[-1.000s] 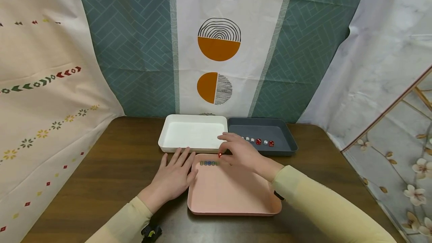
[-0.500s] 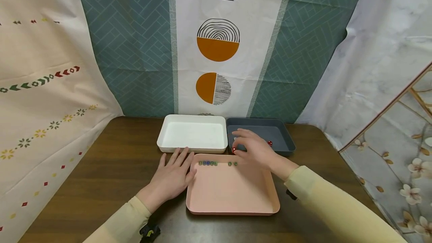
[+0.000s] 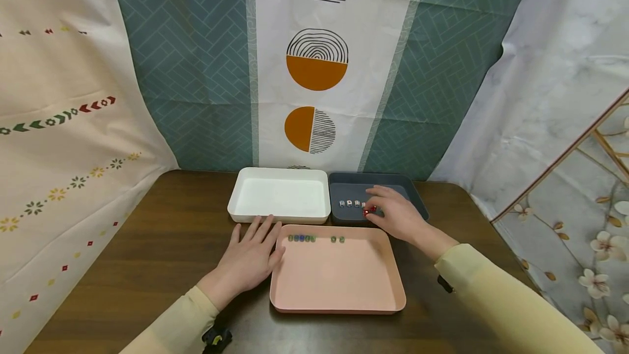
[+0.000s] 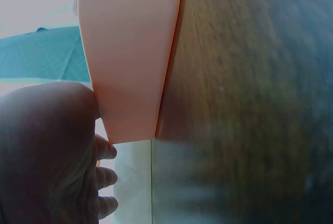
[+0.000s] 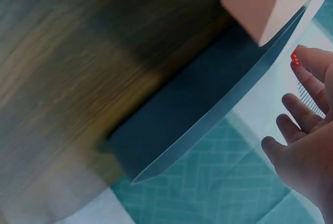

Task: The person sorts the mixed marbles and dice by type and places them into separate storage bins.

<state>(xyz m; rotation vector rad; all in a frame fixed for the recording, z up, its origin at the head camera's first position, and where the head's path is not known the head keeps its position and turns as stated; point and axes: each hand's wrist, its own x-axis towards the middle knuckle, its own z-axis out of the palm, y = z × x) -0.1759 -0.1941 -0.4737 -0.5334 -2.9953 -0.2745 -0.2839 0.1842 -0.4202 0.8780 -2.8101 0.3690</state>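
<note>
My right hand (image 3: pixel 400 217) is over the dark grey tray (image 3: pixel 417 201), pinching a red die (image 5: pixel 295 56) between thumb and forefinger. Several white dice (image 3: pixel 349 203) stand in a row in that tray, left of the fingertips, and part of the row is hidden by the hand. My left hand (image 3: pixel 249 260) lies with straight, spread fingers along the left side of the pink tray (image 3: pixel 339 288). Its fingertips reach the front of the white tray (image 3: pixel 280 195). In the pink tray, small green and blue pieces (image 3: pixel 302 238) form a row, with two green ones (image 3: pixel 337 239) apart to the right.
The white and dark grey trays stand side by side at the back of the brown wooden table (image 3: pixel 147 255), behind the pink tray. A patterned cloth (image 3: pixel 211 70) hangs behind the table, and more cloth hangs at both sides.
My right hand has moved right, from above the pink tray to above the dark grey tray, carrying the red die. The two separate green pieces are uncovered. The left hand stays put.
</note>
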